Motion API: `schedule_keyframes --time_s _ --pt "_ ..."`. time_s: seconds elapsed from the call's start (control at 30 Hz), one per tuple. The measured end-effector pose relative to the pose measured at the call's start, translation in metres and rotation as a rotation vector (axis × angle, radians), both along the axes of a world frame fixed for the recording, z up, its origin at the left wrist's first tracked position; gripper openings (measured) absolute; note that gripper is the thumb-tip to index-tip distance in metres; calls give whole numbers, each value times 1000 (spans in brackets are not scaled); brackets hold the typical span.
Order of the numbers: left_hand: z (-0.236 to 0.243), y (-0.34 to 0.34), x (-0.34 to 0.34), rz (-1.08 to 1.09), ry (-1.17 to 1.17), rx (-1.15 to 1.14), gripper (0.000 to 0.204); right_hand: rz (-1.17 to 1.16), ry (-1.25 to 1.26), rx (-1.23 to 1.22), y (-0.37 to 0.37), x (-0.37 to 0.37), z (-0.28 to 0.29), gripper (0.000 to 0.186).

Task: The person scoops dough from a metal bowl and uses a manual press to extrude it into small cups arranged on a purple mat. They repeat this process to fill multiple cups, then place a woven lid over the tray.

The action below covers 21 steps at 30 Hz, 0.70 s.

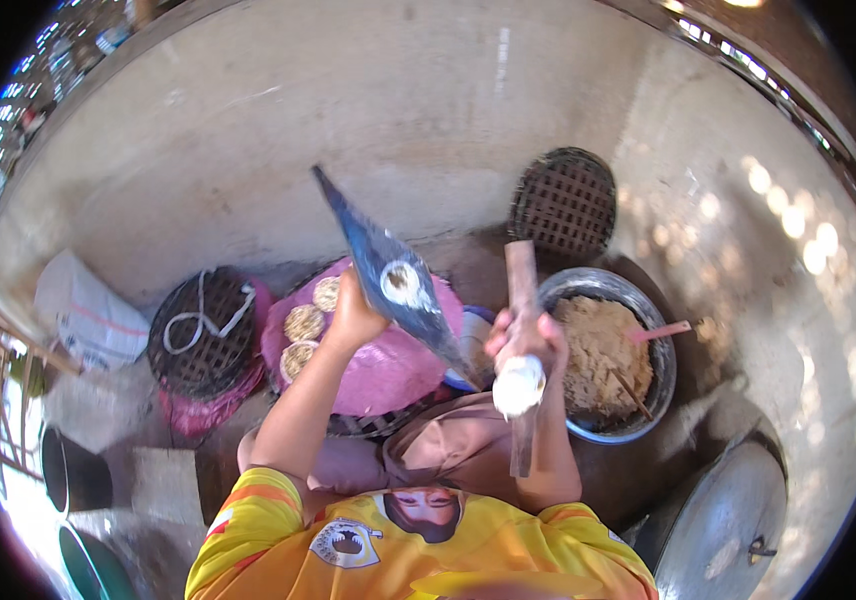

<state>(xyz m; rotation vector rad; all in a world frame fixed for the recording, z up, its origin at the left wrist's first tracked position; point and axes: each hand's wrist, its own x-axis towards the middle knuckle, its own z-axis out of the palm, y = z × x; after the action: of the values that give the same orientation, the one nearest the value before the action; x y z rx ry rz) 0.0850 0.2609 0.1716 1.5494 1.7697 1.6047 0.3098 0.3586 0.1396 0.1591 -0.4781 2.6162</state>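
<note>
My left hand [356,315] grips the near left edge of a dark blue board [376,250] with a round hole through it, held up and tilted. Beneath it is a shallow basket lined with a pink sheet [383,375]; several round, pale, grainy cakes [304,324] lie at its left side. My right hand [530,342] is wrapped round a wooden tool with a long crossbar [521,268] and a whitish rounded end [519,388]. The board and the tool are apart. To the right, a basin [664,385] holds crumbly tan mash [593,345].
A pink-handled tool [663,331] and a thin stick [632,392] stand in the mash. A woven basket [563,200] leans on the wall. At left are a dark basket [198,345] with white cord and a white sack [93,312]. A large round metal lid [723,530] stands lower right.
</note>
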Motion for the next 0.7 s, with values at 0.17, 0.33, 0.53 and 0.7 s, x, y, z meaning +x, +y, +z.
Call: schedule_keyframes --time_s 0.17,0.33,0.53,0.7 --pt "-21 -68 -18 188 539 138 40 -364 -336 164 -31 -71 10 51" --pt "-14 -120 -36 344 998 125 34 -597 -566 529 -78 -99 29 55" --pt "-30 -157 -40 132 950 -66 38 -1044 -138 1583 -126 -105 15 55" --pt "-53 -169 -25 137 770 -144 36 -939 -196 1602 -143 -120 8 73"
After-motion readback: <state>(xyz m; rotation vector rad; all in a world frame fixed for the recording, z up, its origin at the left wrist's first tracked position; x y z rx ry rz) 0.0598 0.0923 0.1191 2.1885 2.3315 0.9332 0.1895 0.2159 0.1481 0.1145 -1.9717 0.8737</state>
